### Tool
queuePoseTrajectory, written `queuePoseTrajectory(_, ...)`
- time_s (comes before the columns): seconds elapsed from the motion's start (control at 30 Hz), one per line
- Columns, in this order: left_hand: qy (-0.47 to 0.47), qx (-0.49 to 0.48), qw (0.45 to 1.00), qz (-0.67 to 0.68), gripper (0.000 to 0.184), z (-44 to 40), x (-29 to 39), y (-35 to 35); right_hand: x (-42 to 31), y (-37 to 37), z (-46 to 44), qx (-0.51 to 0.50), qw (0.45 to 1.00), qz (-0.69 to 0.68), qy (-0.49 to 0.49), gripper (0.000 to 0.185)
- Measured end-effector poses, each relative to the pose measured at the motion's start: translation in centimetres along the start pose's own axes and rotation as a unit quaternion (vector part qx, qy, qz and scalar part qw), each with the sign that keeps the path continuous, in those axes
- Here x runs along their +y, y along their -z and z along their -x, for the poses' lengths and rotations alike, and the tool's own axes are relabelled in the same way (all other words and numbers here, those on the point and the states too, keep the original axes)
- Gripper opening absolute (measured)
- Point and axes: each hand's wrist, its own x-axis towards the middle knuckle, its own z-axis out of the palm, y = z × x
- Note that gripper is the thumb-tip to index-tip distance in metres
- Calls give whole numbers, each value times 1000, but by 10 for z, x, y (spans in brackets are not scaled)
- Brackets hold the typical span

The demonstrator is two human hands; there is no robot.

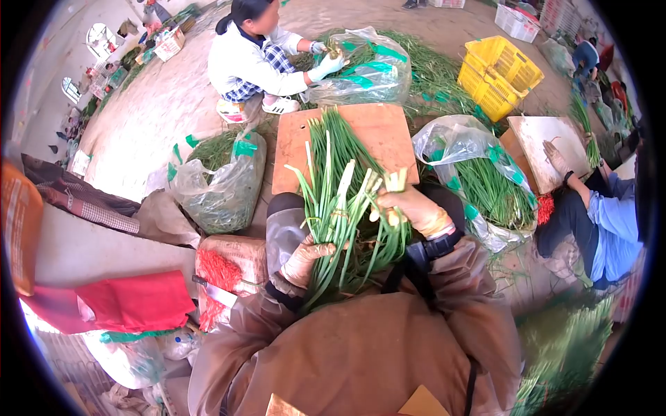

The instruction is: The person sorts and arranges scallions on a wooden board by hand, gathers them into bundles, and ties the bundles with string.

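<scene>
Long green stalks with pale ends lie across my lap, under and between my hands. My left hand [307,259], in a thin glove, is wrapped round a bunch of green stalks [338,220] whose pale ends point up and away from me. To the right, my right hand [415,209], also gloved, grips a smaller bunch by its pale ends [395,182], its leaves hanging down toward my lap. Just beyond both hands, a pile of green stalks [340,142] rests on a wooden board [388,132].
Plastic bags of greens stand left [232,187] and right [485,180] of the board. Yellow crates [499,73] are farther back. One person [260,62] crouches ahead; another [614,208] sits at the right. At left, a knife [216,292] lies by red ties [220,269].
</scene>
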Motion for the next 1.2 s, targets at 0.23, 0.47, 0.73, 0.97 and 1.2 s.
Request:
queuePoseTrajectory(0.23,-19,31,999,13,47,9,2,3,-18,54,21,139,983,-37,116,22)
queuePoseTrajectory(0.47,-14,11,1000,15,46,-3,-7,1,-24,-10,12,134,975,176,24,32)
queuePoseTrajectory(0.73,24,-37,999,8,50,6,1,-7,-17,-11,-10,13,938,343,43,36)
queuePoseTrajectory(0.97,53,-50,997,-12,53,6,-1,1,-45,9,14,59,966,249,-37,27)
queuePoseTrajectory(1.2,31,5,999,15,52,16,-3,11,-29,77,21,323,782,531,-38,42)
